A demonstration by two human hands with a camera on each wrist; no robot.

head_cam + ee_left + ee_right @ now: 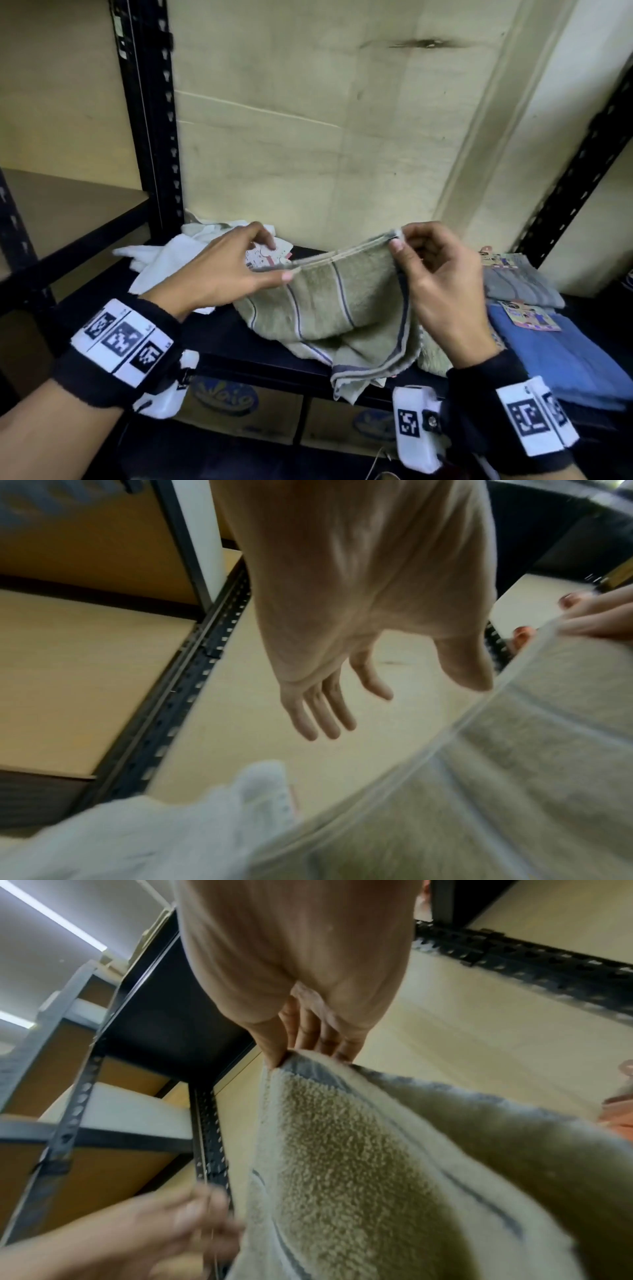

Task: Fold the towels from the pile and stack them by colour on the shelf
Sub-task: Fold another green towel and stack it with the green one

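An olive towel (342,301) with thin blue stripes hangs doubled over the black shelf board (233,339), its lower end drooping past the front edge. My right hand (397,239) pinches its upper right corner between thumb and forefinger, and the right wrist view shows this pinch (284,1056) on the towel (342,1164). My left hand (277,260) is at the towel's upper left edge, thumb against the hem. In the left wrist view its fingers (325,723) are straight and spread, clear of the towel (514,750). A crumpled white towel pile (164,260) lies behind the left hand.
A folded grey towel (524,284) and a folded blue towel (565,359), each with a paper label, lie on the shelf at the right. Black slotted uprights (150,120) frame the bay. Cardboard boxes (236,407) sit below the shelf.
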